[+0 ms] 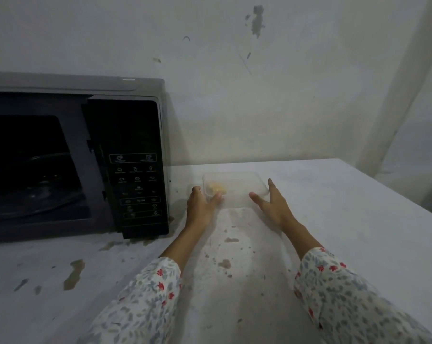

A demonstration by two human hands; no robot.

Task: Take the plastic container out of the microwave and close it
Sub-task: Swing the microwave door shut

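The clear plastic container (237, 187) stands on the white counter just right of the microwave (138, 170), with a bit of yellow food in its left part. My left hand (201, 203) grips its near-left corner, thumb over the rim and fingers outside. My right hand (272, 203) is at the near-right corner with fingers spread, thumb along the front wall; I cannot tell whether it touches. The microwave's cavity (36, 170) is open and dark, and only the glass turntable shows inside. No lid is in view.
The white counter (334, 232) carries brown stains and crumbs in front of me and near the microwave's base. A stained wall stands right behind the container, and the counter's right edge runs diagonally at the far right.
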